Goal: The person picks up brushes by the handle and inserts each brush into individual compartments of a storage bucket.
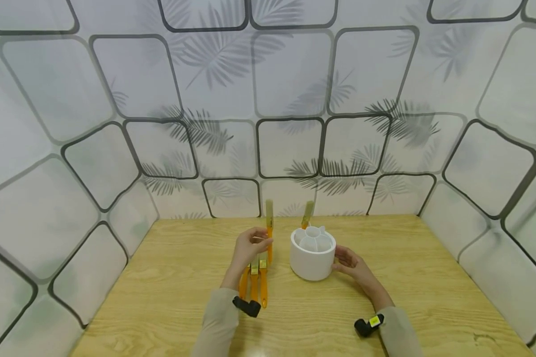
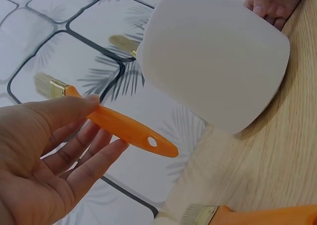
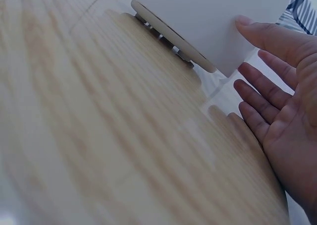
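My left hand (image 1: 248, 249) pinches a paintbrush (image 2: 133, 130) by its orange handle between thumb and fingertips. In the head view that brush stands upright, bristles up, just left of a white round divided holder (image 1: 311, 265). The fingers of my right hand (image 1: 356, 268) are extended at the holder's right side, and in the right wrist view its thumb (image 3: 262, 32) touches the white wall. Another paintbrush (image 1: 307, 214) leans in the back of the holder, bristles up. Several orange-handled paintbrushes (image 1: 254, 285) lie side by side on the table, partly behind my left wrist.
The light wood table (image 1: 339, 322) runs back to a patterned cloth wall (image 1: 290, 148), with more of the same cloth on both sides. Small dark feet (image 3: 183, 55) show under the rim of the holder's base in the right wrist view.
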`<state>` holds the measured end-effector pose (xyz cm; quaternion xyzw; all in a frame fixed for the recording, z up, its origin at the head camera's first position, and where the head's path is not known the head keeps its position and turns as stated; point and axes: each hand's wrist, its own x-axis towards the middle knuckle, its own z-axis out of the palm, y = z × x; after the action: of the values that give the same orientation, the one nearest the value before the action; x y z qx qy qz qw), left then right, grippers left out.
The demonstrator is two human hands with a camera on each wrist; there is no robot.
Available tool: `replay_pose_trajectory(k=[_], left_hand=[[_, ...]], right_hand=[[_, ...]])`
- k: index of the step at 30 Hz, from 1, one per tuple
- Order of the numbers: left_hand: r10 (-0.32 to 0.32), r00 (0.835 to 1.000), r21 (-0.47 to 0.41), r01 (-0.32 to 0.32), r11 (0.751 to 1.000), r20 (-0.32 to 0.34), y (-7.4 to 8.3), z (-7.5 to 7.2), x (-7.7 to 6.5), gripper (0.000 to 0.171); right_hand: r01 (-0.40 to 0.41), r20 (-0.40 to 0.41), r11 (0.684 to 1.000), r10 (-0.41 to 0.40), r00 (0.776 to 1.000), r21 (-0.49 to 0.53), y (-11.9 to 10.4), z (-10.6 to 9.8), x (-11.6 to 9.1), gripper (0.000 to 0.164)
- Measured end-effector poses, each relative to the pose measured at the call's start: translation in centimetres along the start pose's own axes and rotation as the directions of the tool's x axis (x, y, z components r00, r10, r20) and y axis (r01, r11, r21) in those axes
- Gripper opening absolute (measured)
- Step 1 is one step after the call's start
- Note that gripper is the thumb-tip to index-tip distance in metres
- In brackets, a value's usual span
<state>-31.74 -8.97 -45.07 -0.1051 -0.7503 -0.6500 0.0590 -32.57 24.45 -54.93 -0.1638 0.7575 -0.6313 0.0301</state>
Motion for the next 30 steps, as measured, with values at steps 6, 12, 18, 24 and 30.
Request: replay_pose_trajectory(k=[6,12,18,24,30], left_hand=[[0.002,0.999,-0.012,-0.001,1.0,0.035,2.1,0.3,-0.3,0.031],[0.012,1.0,-0.005,-0.012,1.0,0.008,0.7,0.8,0.7,0.03],[0.035,0.999,0.008,-0.035,0.999,0.003,0.7,1.2,1.0,0.031],[0.042,0.999,0.03,-0.042,0.999,-0.01,0.5,1.4,1.3,0.031],[0.074,0.997,0.032,-0.074,0.997,0.005,2.9,1.5,0.4,0.031]], right_hand=[[0.01,0.007,1.0,-0.011,1.0,0.013,-0.1,0.0,0.0,0.054],[0.003,0.026,1.0,-0.003,1.0,0.015,-0.5,-0.1,-0.1,0.054],[-0.001,0.03,1.0,0.001,1.0,-0.002,-1.2,0.1,-0.3,0.054],[0.034,0.014,0.999,-0.034,0.999,0.001,-0.1,-0.1,-0.1,0.053],[0.027,0.009,1.0,-0.027,1.0,0.009,0.0,-0.1,-0.1,0.054]])
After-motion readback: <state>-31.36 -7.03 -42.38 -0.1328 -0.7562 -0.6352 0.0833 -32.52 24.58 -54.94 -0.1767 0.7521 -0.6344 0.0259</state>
